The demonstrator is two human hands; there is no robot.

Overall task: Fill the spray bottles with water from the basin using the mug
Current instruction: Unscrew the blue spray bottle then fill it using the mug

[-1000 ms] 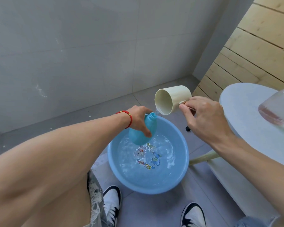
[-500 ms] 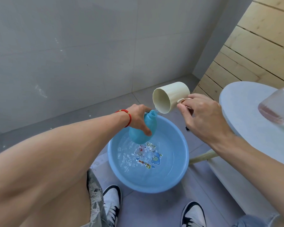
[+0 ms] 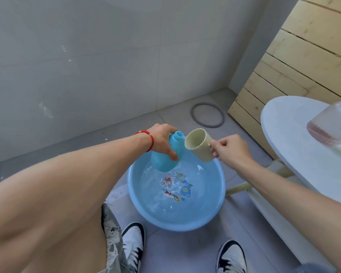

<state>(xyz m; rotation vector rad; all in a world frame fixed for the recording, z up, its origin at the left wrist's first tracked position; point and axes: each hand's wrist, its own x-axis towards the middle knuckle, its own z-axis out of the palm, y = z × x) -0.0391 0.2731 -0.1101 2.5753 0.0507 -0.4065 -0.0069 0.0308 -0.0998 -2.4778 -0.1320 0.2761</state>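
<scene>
Left hand grips blue bottle tilted over basin, prob. so spills drop back in; right hand pinches mug handle, mug just beside bottle's open neck.

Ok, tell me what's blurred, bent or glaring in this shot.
Head view: soft, even light with no harsh shadows; the clear bottle at the right edge is smeared out of focus; wide-angle stretch swells the near left forearm; water in the basin shows small white glints; mug and blue bottle look sharp.
</scene>
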